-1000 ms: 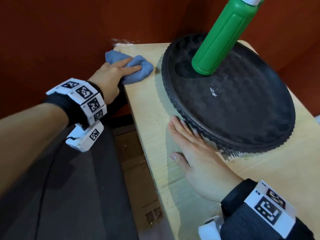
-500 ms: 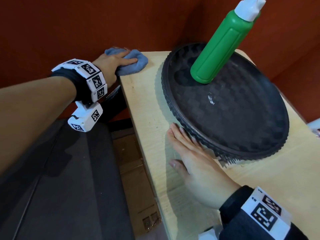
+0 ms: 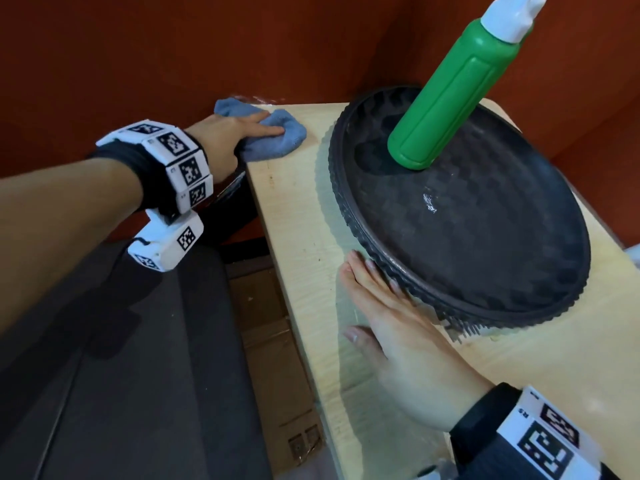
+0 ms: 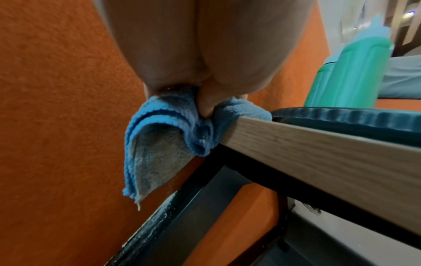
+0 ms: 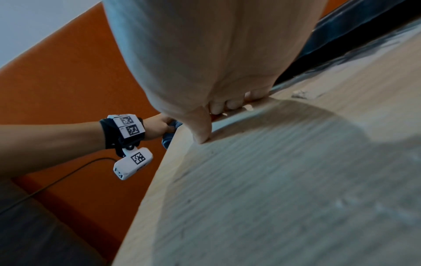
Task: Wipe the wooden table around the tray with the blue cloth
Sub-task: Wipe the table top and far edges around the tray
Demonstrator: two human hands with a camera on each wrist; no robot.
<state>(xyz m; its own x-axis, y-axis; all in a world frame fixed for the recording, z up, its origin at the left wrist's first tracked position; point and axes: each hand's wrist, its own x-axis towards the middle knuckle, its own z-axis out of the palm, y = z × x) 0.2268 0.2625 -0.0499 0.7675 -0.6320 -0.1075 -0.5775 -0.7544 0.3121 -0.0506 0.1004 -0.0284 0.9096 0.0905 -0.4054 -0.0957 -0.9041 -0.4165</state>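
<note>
The blue cloth (image 3: 277, 143) lies on the far left corner of the wooden table (image 3: 301, 220) and partly hangs over the edge (image 4: 159, 136). My left hand (image 3: 239, 131) lies on top of the cloth, and the left wrist view shows its thumb (image 4: 205, 106) pinching the cloth against the table edge (image 4: 318, 153). The round black tray (image 3: 485, 265) sits on the table to the right of the cloth. My right hand (image 3: 381, 313) rests flat on the wood, with straight fingers touching the tray's near left rim.
A green spray bottle (image 3: 450, 98) with a white nozzle stands on the far part of the tray. An orange-red wall runs close behind and left of the table. Dark floor and a cardboard piece (image 3: 273, 341) lie below the table's left edge.
My left hand has slid the cloth away from the tray's rim toward the far left corner. The right hand stays put against the tray.
</note>
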